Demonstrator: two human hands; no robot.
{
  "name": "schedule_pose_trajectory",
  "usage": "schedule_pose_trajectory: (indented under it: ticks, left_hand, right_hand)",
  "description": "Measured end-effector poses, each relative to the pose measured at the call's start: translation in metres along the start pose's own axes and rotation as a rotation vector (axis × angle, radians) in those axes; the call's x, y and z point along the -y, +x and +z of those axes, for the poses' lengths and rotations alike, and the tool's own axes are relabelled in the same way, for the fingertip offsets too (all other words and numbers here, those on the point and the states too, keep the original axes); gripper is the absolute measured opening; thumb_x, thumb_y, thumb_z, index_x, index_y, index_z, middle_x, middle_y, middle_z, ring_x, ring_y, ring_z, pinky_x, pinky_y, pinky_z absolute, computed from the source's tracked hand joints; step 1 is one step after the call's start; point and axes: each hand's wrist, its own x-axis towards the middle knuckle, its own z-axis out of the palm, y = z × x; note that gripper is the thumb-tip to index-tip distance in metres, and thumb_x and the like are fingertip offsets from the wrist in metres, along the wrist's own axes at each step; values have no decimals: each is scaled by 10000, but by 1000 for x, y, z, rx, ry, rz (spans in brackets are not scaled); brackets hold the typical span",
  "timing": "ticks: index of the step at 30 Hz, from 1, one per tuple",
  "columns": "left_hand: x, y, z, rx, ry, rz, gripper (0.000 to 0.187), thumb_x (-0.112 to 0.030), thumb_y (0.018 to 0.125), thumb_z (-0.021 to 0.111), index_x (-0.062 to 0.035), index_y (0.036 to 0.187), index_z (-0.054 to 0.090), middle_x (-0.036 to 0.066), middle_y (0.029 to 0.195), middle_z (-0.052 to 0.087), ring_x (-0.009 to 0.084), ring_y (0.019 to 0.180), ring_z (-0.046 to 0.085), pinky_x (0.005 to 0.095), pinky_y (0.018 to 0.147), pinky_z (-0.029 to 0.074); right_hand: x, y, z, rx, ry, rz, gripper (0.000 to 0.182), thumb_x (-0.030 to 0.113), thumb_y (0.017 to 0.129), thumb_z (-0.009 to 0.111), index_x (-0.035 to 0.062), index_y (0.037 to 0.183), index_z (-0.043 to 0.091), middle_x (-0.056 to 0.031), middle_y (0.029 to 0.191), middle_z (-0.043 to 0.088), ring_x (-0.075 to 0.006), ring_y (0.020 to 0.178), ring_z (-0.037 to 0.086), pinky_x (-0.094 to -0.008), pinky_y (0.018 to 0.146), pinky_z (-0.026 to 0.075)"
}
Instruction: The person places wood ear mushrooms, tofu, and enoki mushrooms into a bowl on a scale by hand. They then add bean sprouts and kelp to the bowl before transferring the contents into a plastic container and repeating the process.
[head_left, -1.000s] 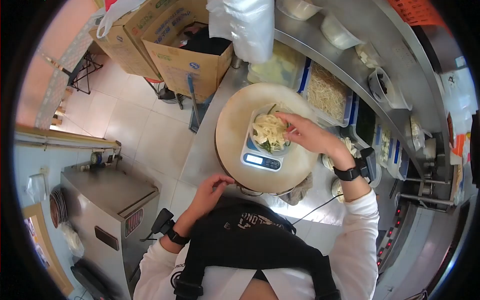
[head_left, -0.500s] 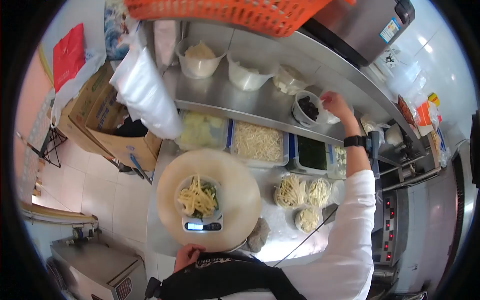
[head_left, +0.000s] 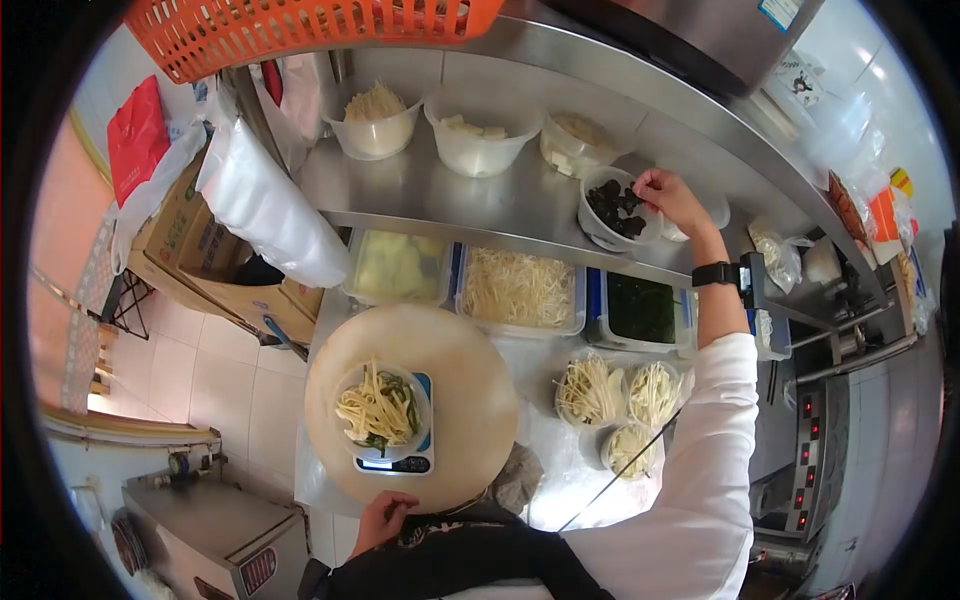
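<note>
On the steel shelf, my right hand (head_left: 674, 202) reaches over the rim of a clear bowl (head_left: 604, 236) of dark wood ear mushroom (head_left: 612, 206). Its fingertips are pinched on a dark piece at the bowl's right side. My left hand (head_left: 383, 520) rests by the near edge of the round chopping board (head_left: 470, 400), fingers curled together, with nothing visible in them. On the board stands a digital scale (head_left: 424, 455). A clear bowl (head_left: 424, 420) sits on the scale, holding pale tofu-skin-like strips (head_left: 372, 405) over dark green leaves (head_left: 402, 432).
More bowls (head_left: 480, 150) line the shelf. Beneath it stand tubs of sliced potato-like pieces (head_left: 398, 265), bean sprouts (head_left: 518, 288) and dark green seaweed-like food (head_left: 640, 308). Several cups of pale mushrooms (head_left: 588, 388) are right of the board. An orange basket (head_left: 300, 40) hangs over the upper left.
The view has shifted, with the orange basket further left. My right hand has moved slightly further over the wood ear bowl, its fingertips now at the dark pieces. My left hand stays by the board.
</note>
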Motion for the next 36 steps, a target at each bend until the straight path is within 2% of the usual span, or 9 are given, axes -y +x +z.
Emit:
schedule_pose_trajectory:
  ticks: [8,11,13,15,20,25,29,31,36]
  left_hand:
    - [1,-1,-4,-45,108,124,173,42,823,472,-15,927,598,99,875,624,176,876,598,284,789,459]
    - [1,-1,-11,-153,182,105,164,29,836,460,-19,892,606,95,860,620,181,845,596,292,746,462]
    - [-15,8,-21,-233,74,333,142,36,861,449,-1,938,563,69,873,574,150,841,572,256,728,454]
    - [-25,25,-30,-199,-270,277,207,8,860,489,-16,1065,501,84,975,548,145,843,566,262,715,470]
    - [-84,53,-45,-67,-407,291,365,-26,818,588,-27,1150,437,94,969,554,96,758,573,207,621,474]
    - [-73,59,-59,-135,-343,194,295,-113,842,585,15,1088,485,57,728,599,90,546,556,197,479,433]
    - [-70,60,-71,-176,-353,166,240,-135,862,558,20,1040,517,58,696,604,88,553,555,196,486,439]
    - [-72,64,-73,-125,-397,153,291,-129,870,539,9,1118,474,60,725,610,92,535,544,205,499,452]
    - [-56,71,-63,-82,-202,295,471,-115,891,485,-77,1312,277,96,843,617,92,579,541,209,491,441]
  right_hand:
    - [53,-34,37,36,448,-119,20,80,848,516,88,851,498,29,778,488,-59,627,496,-195,583,437]
    - [84,-55,104,290,531,-178,34,101,860,530,89,859,498,23,778,504,-57,617,525,-188,563,455]
    - [101,-79,176,362,437,-207,48,102,856,544,88,861,498,23,760,506,-60,618,550,-185,558,460]
    - [108,-101,245,465,387,-235,97,71,825,575,61,873,492,15,795,505,-83,642,588,-202,578,474]
    - [118,-144,343,640,472,-175,144,11,785,595,46,890,503,27,814,507,-56,735,547,-190,602,453]
    - [129,-157,342,659,506,1,147,9,781,607,52,880,507,20,854,538,-50,787,533,-187,662,435]
    - [120,-149,328,592,488,-27,168,30,791,600,34,946,534,-5,896,566,-68,814,536,-217,701,450]
    - [122,-150,322,607,112,-184,256,65,803,590,19,1050,540,-28,929,584,-97,828,543,-245,736,455]
    - [128,-119,214,404,-26,-193,288,81,825,566,13,1102,532,-29,972,579,-97,851,528,-237,769,432]
